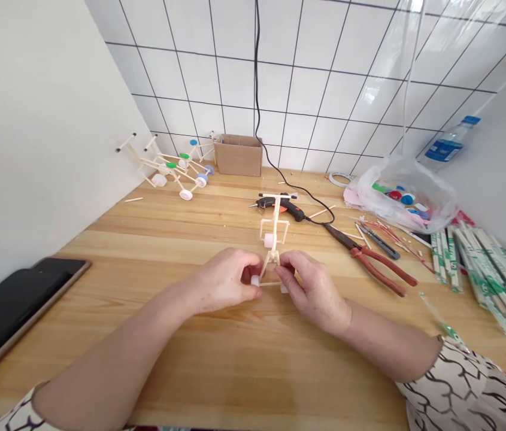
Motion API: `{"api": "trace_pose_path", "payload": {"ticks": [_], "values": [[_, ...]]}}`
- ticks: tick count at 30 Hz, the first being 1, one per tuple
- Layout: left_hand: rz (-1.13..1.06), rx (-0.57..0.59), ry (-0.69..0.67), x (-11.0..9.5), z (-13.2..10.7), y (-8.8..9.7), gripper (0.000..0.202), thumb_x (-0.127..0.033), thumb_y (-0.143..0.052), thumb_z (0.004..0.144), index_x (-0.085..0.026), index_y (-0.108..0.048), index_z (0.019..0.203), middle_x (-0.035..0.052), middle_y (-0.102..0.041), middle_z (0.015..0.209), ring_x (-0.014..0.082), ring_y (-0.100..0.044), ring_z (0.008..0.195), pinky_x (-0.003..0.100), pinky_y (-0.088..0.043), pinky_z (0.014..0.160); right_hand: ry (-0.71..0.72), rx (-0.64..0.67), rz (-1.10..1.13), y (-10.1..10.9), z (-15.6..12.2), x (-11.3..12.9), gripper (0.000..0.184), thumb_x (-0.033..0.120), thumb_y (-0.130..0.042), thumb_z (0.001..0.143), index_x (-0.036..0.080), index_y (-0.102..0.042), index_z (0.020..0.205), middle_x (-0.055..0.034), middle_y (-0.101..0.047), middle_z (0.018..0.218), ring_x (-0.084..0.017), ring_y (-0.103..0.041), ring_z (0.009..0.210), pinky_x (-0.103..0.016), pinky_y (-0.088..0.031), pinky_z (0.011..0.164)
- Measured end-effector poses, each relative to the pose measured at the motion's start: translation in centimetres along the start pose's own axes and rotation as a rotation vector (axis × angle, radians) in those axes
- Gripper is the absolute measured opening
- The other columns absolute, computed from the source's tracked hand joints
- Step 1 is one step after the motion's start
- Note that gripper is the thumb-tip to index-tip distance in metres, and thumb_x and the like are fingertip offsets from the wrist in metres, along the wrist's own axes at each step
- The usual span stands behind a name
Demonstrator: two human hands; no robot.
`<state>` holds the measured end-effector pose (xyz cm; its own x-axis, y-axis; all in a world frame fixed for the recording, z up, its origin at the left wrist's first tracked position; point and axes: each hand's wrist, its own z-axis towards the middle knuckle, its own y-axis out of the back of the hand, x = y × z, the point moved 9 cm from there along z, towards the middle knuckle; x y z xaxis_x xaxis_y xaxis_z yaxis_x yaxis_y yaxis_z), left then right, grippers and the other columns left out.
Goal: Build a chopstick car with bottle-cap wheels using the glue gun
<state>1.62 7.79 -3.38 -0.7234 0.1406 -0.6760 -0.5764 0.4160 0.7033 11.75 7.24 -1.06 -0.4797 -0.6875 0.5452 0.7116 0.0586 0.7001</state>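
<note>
A small model of pale wooden sticks (273, 230) with white bottle-cap wheels stands on the wooden table (253, 359) in front of me. My left hand (223, 280) is closed on its near left end, fingers pinching a white cap wheel (255, 280). My right hand (313, 290) is closed on the near right end of the same model, fingertips at the stick axle. Both hands meet at the model's base, and its front reaches away from me toward the glue gun.
A black glue gun (282, 206) with its cord lies behind the model. Red-handled pliers (372, 257), a cutter, wrapped chopsticks (486, 263), a bag of coloured caps (403, 194), a water bottle (450, 143), a cardboard box (238, 154), finished stick models (174, 167) and a dark tablet (10, 305) surround it.
</note>
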Motion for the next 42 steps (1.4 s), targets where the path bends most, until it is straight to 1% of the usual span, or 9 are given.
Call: {"api": "trace_pose_path", "payload": {"ticks": [9,16,23,26,29,31,35,39,42], "values": [[-0.057,-0.010,0.014,-0.1,-0.3,-0.2,0.014,-0.019,-0.056,0.062,-0.017,-0.062,0.074,-0.0015,-0.060,0.063,0.0146,-0.054,0.057,0.023,-0.037,0.050,-0.029,0.028,0.052,-0.2,-0.1,-0.1,0.006,0.018,-0.044,0.086,0.019,-0.049,0.081,-0.0019,-0.056,0.070,-0.014,-0.051,0.065,-0.025,-0.042,0.061],[-0.050,-0.017,-0.006,-0.3,-0.5,-0.1,0.014,-0.019,-0.055,0.063,-0.017,-0.064,0.075,-0.0023,-0.056,0.060,0.0134,-0.050,0.054,0.022,-0.035,0.048,-0.036,0.013,0.078,0.0,0.0,0.0,0.007,0.019,-0.045,0.086,0.019,-0.050,0.082,-0.0014,-0.056,0.069,-0.013,-0.053,0.064,-0.024,-0.042,0.059],[-0.089,-0.056,-0.004,0.1,-0.4,-0.2,0.017,-0.029,-0.056,0.069,-0.017,-0.065,0.075,-0.0024,-0.053,0.057,0.0121,-0.046,0.053,0.021,-0.034,0.047,-0.044,0.000,0.089,0.0,-0.1,-0.3,0.006,0.020,-0.047,0.084,0.019,-0.052,0.080,-0.0012,-0.056,0.067,-0.013,-0.052,0.062,-0.024,-0.043,0.058],[-0.117,-0.051,-0.015,0.1,-0.4,-0.2,0.016,-0.030,-0.057,0.070,-0.017,-0.064,0.076,-0.0019,-0.057,0.060,0.0127,-0.050,0.055,0.022,-0.037,0.049,-0.057,0.013,0.109,-0.1,-0.1,-0.3,0.007,0.020,-0.047,0.084,0.019,-0.052,0.080,-0.0008,-0.056,0.065,-0.013,-0.052,0.060,-0.024,-0.043,0.058],[-0.160,-0.058,-0.030,-0.3,-0.6,0.3,0.016,-0.030,-0.057,0.071,-0.017,-0.064,0.078,-0.0001,-0.064,0.065,0.0143,-0.056,0.060,0.023,-0.041,0.053,-0.064,0.012,0.123,0.1,-0.1,-0.2,0.008,0.020,-0.046,0.084,0.018,-0.052,0.079,-0.0006,-0.055,0.065,-0.012,-0.051,0.059,-0.023,-0.042,0.056],[-0.171,-0.079,-0.045,-0.8,-0.8,0.8,0.015,-0.030,-0.057,0.072,-0.016,-0.063,0.075,0.0011,-0.066,0.068,0.0153,-0.059,0.063,0.024,-0.043,0.057,-0.068,0.009,0.130,0.2,0.0,-0.2,0.008,0.019,-0.046,0.084,0.018,-0.052,0.079,-0.0005,-0.055,0.065,-0.012,-0.051,0.059,-0.023,-0.042,0.056],[-0.203,-0.139,-0.063,-1.8,-1.0,1.7,0.017,-0.031,-0.056,0.076,-0.016,-0.061,0.070,0.0013,-0.066,0.069,0.0154,-0.060,0.066,0.026,-0.046,0.062,-0.077,0.029,0.139,0.1,0.0,-0.2,0.009,0.019,-0.046,0.084,0.018,-0.054,0.079,-0.0005,-0.055,0.065,-0.012,-0.051,0.060,-0.023,-0.042,0.058],[-0.277,-0.224,-0.114,-2.4,-1.1,2.5,0.020,-0.036,-0.057,0.077,-0.016,-0.061,0.076,0.0013,-0.066,0.074,0.0145,-0.060,0.070,0.027,-0.047,0.067,-0.080,0.033,0.140,0.0,0.1,-0.2,0.010,0.019,-0.046,0.084,0.017,-0.054,0.079,-0.0002,-0.054,0.064,-0.012,-0.050,0.059,-0.023,-0.042,0.057],[-0.330,-0.264,-0.104,-2.2,-1.2,2.9,0.023,-0.038,-0.056,0.077,-0.016,-0.062,0.079,0.0021,-0.066,0.078,0.0153,-0.061,0.074,0.027,-0.048,0.068,-0.084,0.033,0.135,-0.1,0.1,-0.2,0.010,0.019,-0.046,0.084,0.017,-0.053,0.078,0.0001,-0.053,0.063,-0.012,-0.049,0.058,-0.023,-0.041,0.057]]}}
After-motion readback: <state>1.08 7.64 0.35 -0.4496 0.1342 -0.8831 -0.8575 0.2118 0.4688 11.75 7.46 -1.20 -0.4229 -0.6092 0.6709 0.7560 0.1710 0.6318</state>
